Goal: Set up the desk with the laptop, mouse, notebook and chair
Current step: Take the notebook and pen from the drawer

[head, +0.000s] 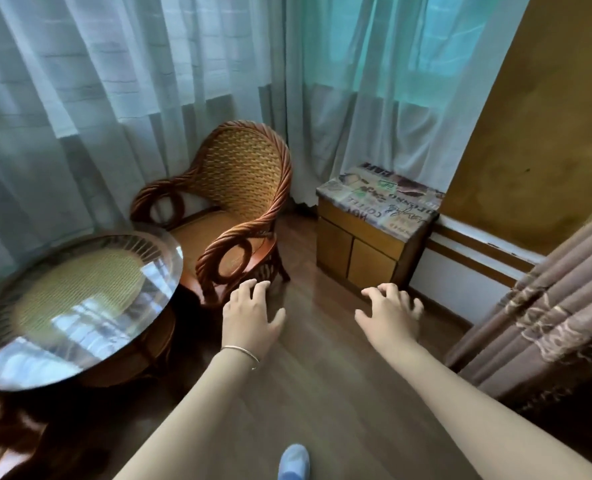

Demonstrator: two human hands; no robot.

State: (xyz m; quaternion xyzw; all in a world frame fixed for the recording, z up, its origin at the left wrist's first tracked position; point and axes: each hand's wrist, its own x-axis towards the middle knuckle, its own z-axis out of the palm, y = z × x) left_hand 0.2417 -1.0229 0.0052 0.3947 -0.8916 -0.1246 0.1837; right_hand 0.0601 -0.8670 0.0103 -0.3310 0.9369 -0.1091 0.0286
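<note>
A wicker armchair (239, 202) with twisted rattan arms stands by the curtained window, facing toward the lower left. My left hand (251, 315) reaches out just below the chair's near armrest, fingers loosely spread, holding nothing. My right hand (391, 311) is stretched out over the wooden floor to the right, fingers relaxed and holding nothing. No laptop, mouse or notebook is in view.
A round glass-topped rattan table (156, 292) stands at the left, close to the chair. A small wooden cabinet (363, 251) with a printed top sits against the wall at right. Brown drapes (544, 327) hang at far right. My foot in a blue slipper (292, 462) is on the floor.
</note>
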